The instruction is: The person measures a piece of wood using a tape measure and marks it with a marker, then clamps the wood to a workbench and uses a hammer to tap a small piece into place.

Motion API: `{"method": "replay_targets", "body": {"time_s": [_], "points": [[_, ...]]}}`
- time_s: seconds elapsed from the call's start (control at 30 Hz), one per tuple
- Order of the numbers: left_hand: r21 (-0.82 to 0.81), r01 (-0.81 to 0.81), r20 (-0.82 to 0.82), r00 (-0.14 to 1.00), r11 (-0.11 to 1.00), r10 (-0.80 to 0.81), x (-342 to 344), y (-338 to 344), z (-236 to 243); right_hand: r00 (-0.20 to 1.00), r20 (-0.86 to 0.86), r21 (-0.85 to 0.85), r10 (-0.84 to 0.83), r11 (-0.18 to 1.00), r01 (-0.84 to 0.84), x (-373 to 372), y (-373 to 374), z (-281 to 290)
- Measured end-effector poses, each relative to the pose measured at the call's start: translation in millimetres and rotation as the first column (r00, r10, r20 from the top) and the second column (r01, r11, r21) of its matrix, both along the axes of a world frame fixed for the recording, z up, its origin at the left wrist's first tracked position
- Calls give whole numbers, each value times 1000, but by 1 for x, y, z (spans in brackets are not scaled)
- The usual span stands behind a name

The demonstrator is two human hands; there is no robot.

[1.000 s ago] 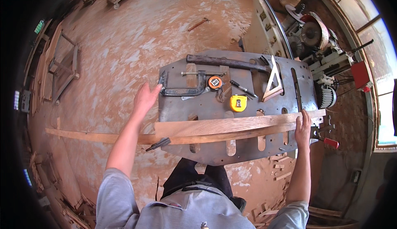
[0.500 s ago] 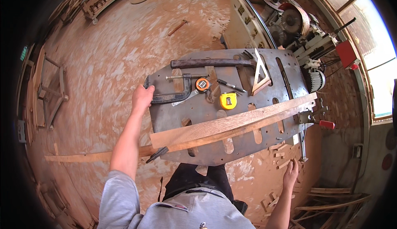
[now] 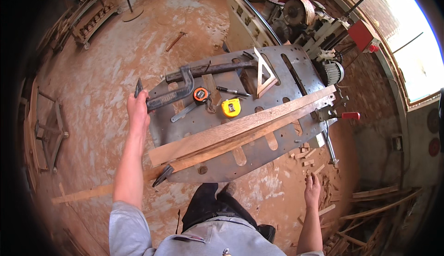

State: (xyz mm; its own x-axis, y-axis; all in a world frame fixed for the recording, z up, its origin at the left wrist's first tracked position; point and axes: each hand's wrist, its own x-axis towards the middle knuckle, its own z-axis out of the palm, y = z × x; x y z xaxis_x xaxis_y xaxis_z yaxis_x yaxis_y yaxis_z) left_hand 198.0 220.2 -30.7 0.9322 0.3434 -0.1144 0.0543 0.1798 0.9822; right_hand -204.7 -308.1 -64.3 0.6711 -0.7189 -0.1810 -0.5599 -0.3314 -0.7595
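The desk (image 3: 219, 169) is dark metal, smooth but dull, with scuffs and brownish patches. Over its left edge, the C-clamp (image 3: 169, 99) looks like dark, matt metal, and the thin ruler (image 3: 183, 112) beside it is smooth grey metal. Toward the far edge, the hammer handle (image 3: 217, 69) appears to be dark, worn wood. Two wooden strips run along the near edge: the upper strip (image 3: 249, 121) is pale, matt and grained, the lower strip (image 3: 222, 147) browner. The yellow tape measure (image 3: 231, 108) has a smooth plastic case; the red handle (image 3: 350, 115) past the right edge looks like glossy plastic.
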Motion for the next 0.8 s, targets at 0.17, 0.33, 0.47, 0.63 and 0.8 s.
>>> {"method": "replay_targets", "body": {"time_s": [0.17, 0.33, 0.47, 0.63, 0.8], "points": [[-57, -11, 175, 984, 998, 20, 4, 9, 60, 989, 136, 142, 58, 987, -78, 12, 12, 19], [-8, 178, 388, 908, 984, -161, -51, 18, 151, 773, 527, -137, 353, 933, -333, 40, 45, 114], [216, 289, 177, 928, 933, -329, -155, -9, 184, 525, 364, -592, 769, 627, -507, 75, 100, 179], [243, 577, -74, 813, 780, -578, -253, -58, 118, 415, 96, 2, 905, 417, -909, 52, 151, 126], [7, 484, -307, 834, 875, -458, -311, -44, 38, 474, 9, 482, 881, 411, -774, 22, 170, 48]]}}
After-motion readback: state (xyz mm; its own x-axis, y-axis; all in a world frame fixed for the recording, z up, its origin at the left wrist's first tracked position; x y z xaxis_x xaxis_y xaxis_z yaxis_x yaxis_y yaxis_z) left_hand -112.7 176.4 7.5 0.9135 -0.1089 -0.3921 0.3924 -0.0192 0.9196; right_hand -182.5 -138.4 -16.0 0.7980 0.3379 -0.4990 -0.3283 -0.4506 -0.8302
